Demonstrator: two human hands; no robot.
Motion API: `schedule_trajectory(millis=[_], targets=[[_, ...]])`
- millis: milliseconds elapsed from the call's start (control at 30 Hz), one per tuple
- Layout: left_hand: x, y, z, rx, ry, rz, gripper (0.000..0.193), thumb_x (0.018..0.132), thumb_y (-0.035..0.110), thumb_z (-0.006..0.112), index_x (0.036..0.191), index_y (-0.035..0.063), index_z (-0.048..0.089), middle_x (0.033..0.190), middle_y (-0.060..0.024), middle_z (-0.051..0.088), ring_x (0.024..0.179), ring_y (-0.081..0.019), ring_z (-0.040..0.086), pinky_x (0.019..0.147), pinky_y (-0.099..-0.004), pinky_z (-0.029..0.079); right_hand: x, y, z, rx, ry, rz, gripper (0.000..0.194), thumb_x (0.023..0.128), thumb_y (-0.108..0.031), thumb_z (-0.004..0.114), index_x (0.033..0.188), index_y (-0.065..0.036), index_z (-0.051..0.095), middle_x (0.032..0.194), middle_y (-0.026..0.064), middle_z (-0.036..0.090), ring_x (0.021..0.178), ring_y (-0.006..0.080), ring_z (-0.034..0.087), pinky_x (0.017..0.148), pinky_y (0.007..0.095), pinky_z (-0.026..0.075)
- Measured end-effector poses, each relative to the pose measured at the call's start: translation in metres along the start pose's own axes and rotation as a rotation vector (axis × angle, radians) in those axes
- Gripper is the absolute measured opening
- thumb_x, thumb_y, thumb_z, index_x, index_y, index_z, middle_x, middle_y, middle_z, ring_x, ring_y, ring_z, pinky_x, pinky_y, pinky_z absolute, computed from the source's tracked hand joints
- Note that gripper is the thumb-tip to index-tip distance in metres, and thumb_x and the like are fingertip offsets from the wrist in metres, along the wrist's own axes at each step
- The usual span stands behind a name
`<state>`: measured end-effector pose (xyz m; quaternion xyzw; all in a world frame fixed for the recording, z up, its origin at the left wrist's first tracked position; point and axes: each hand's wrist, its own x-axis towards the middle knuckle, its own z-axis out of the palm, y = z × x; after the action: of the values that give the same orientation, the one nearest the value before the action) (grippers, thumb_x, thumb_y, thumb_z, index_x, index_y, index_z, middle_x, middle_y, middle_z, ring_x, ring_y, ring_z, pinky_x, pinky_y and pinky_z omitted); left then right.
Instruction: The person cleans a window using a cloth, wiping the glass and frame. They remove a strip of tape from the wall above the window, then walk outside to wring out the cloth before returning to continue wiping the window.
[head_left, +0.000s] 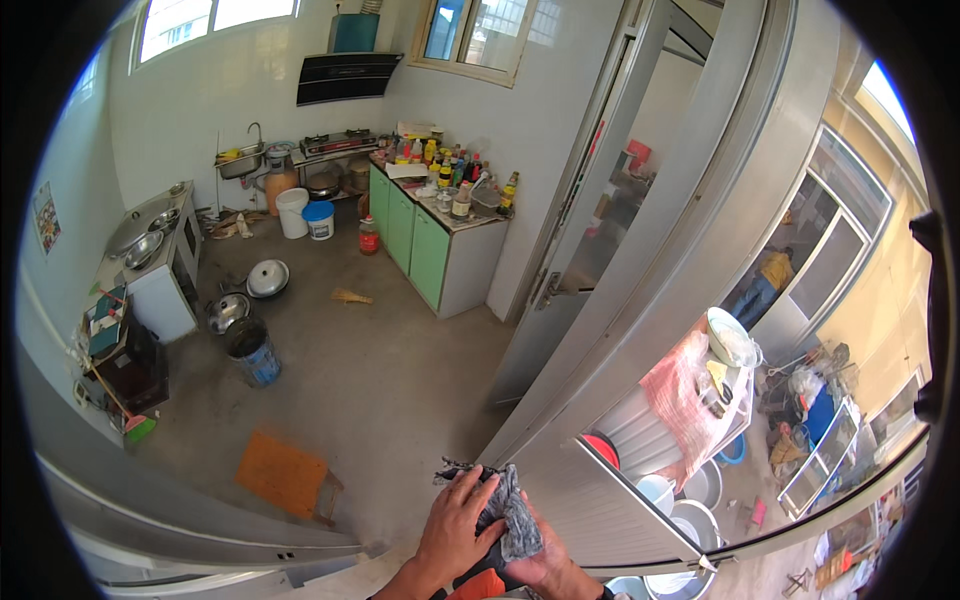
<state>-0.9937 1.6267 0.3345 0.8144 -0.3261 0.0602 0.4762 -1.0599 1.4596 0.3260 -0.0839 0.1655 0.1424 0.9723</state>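
A crumpled grey and black cloth (517, 525) is bunched between my two hands at the bottom middle. My left hand (457, 521) lies over its left side, fingers pointing up and pressed on the fabric. From the right and below, my right hand (546, 553) supports the same cloth, its fingers partly hidden behind it. Something orange shows below, between my wrists. Beyond my hands is a kitchen floor with a straw hand brush (351, 297) lying on it.
An orange wooden stool (281, 475) stands left of my hands. An open metal-framed door (592, 300) rises at the right. Green cabinets (409, 236), a blue bucket (259, 360) and lidded pans stand farther in. Outside at right, a person in yellow (772, 274) bends over.
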Motion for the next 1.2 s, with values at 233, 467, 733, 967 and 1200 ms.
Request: schedule_trajectory(millis=[233,467,733,967,1200], targets=[[0.073,-0.067,0.008,-0.185,0.083,-0.083,0.042,0.087,0.009,0.077,0.129,0.0055,0.073,0.129,-0.0182,0.074,0.118,-0.0405,0.071,0.102,-0.0493,0.057,0.078,-0.026,0.024,-0.12,0.16,-0.112,0.056,0.115,-0.053,0.05,0.147,-0.01,0.064,0.15,0.0103,0.068,0.138,0.0303,0.062,0.126,0.0533,0.041],[0.175,-0.137,0.009,-0.035,0.178,0.006,0.04,0.094,0.016,0.075,0.132,0.0038,0.072,0.132,-0.0183,0.073,0.121,-0.0393,0.069,0.106,-0.0487,0.055,0.218,-0.083,0.039,0.167,0.061,-0.112,0.042,0.117,-0.037,0.049,0.128,-0.007,0.075,0.123,0.0085,0.079,0.112,0.0281,0.074,0.104,0.0431,0.061],[0.311,-0.159,-0.019,-0.136,0.151,0.015,0.049,0.105,0.022,0.063,0.15,0.0043,0.062,0.155,-0.0265,0.057,0.141,-0.0486,0.055,0.121,-0.0549,0.044,0.301,-0.154,0.121,-0.101,-0.041,-0.096,0.038,0.117,-0.04,0.054,0.14,-0.014,0.069,0.128,0.0012,0.076,0.115,0.0184,0.071,0.105,0.0384,0.058],[0.407,-0.198,0.018,-0.476,0.163,-0.266,0.033,0.112,0.024,0.054,0.128,0.0011,0.072,0.111,-0.0225,0.077,0.101,-0.0363,0.074,0.092,-0.046,0.058,0.327,-0.208,0.114,-0.237,-0.042,-0.262,0.047,0.116,-0.037,0.057,0.154,-0.009,0.058,0.15,0.0081,0.066,0.139,0.024,0.061,0.123,0.0434,0.045],[0.509,-0.238,0.045,-0.854,0.264,-0.49,0.036,0.117,0.025,0.05,0.115,-0.0019,0.072,0.093,-0.0042,0.073,0.083,-0.016,0.065,0.075,-0.0384,0.055,0.364,-0.26,0.119,-0.113,0.217,-0.474,0.051,0.113,-0.032,0.065,0.16,-0.017,0.054,0.144,0.0082,0.067,0.123,0.0262,0.067,0.105,0.0407,0.057]])
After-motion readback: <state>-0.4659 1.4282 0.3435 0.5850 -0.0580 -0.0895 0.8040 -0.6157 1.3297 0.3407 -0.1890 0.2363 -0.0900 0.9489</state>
